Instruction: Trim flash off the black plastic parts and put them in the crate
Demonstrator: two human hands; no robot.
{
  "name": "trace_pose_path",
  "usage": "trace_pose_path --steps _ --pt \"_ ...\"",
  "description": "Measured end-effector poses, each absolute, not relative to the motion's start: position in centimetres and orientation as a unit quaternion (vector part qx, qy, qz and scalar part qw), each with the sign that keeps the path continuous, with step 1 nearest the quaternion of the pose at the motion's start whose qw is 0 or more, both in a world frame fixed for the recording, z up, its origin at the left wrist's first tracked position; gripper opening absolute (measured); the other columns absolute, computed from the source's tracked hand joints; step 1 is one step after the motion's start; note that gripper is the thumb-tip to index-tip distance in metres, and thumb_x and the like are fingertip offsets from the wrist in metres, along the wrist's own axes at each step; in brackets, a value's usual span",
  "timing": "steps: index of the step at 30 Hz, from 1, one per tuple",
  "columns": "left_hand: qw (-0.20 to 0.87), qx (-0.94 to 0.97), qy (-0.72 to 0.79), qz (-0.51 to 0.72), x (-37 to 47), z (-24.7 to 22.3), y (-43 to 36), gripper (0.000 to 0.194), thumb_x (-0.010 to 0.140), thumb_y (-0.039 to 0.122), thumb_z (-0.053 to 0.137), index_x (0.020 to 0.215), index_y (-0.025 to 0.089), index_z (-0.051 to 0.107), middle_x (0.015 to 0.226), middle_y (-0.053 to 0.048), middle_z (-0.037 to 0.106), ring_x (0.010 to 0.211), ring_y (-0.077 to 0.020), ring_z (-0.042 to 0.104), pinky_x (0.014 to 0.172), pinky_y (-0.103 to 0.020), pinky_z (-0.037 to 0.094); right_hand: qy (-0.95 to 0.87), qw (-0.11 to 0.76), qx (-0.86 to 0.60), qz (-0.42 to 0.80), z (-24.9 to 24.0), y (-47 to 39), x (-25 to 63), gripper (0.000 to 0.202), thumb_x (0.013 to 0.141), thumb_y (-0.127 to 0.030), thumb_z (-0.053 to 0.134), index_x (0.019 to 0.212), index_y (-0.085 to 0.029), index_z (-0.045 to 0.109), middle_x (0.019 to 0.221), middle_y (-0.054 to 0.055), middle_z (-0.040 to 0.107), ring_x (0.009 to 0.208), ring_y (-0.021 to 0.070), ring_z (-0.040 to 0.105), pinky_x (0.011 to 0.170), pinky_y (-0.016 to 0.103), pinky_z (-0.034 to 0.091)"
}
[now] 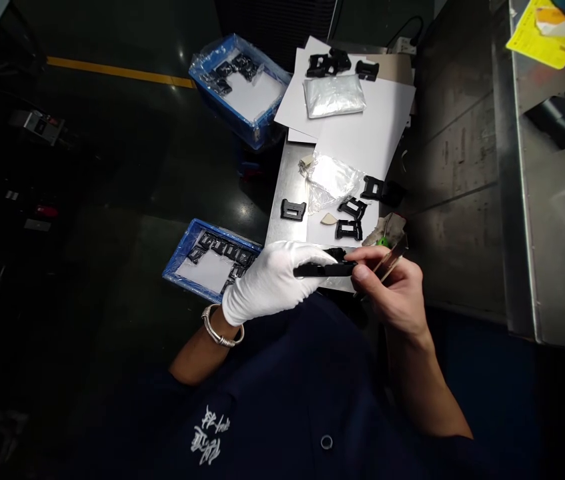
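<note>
The left hand (276,283), in a white glove, is holding its grip closed on the left end of a black part (325,270), above the near edge of the desk (287,183). Black frames (349,230) are lying just beyond. The right hand (402,297), bare, is pinching the right end, with a thin strip (399,248) sticking out of it. Keeping the gloved grip firm and the bare fingertips light should be steadying the part; angling the strip away should be preventing scratches.
</note>
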State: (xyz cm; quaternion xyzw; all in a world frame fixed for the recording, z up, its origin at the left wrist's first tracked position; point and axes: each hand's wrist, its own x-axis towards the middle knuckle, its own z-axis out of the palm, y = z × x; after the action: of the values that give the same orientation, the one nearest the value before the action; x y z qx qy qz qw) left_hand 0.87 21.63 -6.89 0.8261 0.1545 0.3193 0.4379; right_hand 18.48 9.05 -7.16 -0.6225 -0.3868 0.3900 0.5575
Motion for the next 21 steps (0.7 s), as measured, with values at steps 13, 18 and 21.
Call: trace_pose_path --steps 13,18,21 --pt "0.538 0.763 0.268 0.238 1.3 -6.7 21.3 0.021 0.082 0.028 0.083 0.101 0.020 0.078 0.092 -0.002 0.079 0.081 -0.0165 0.075 0.075 -0.026 0.060 -0.343 0.570 -0.614 0.424 -8.9 8.1 18.8 0.021 0.090 -0.034 0.076 0.109 -0.025 0.076 0.073 -0.002 0.056 0.060 0.0089 0.047 0.055 0.024 0.037" --pt "0.542 0.746 0.324 0.211 1.7 -7.1 21.0 0.020 0.082 0.035 0.082 0.090 0.018 0.076 0.084 0.000 0.077 0.075 -0.0150 0.073 0.068 -0.023 0.058 -0.318 0.565 -0.632 0.425 -9.7 7.8 18.6 0.021 0.087 -0.033 0.079 0.106 -0.026 0.077 0.072 -0.003 0.056 0.061 0.0087 0.048 0.056 0.023 0.040" --pt "0.545 0.745 0.328 0.199 1.9 -7.4 21.1 0.023 0.081 0.037 0.082 0.091 0.018 0.076 0.084 0.000 0.077 0.075 -0.0158 0.073 0.066 -0.024 0.057 -0.307 0.568 -0.635 0.425 -10.3 7.4 18.6 0.022 0.086 -0.034 0.080 0.106 -0.025 0.076 0.071 -0.003 0.055 0.061 0.0090 0.049 0.056 0.023 0.040"
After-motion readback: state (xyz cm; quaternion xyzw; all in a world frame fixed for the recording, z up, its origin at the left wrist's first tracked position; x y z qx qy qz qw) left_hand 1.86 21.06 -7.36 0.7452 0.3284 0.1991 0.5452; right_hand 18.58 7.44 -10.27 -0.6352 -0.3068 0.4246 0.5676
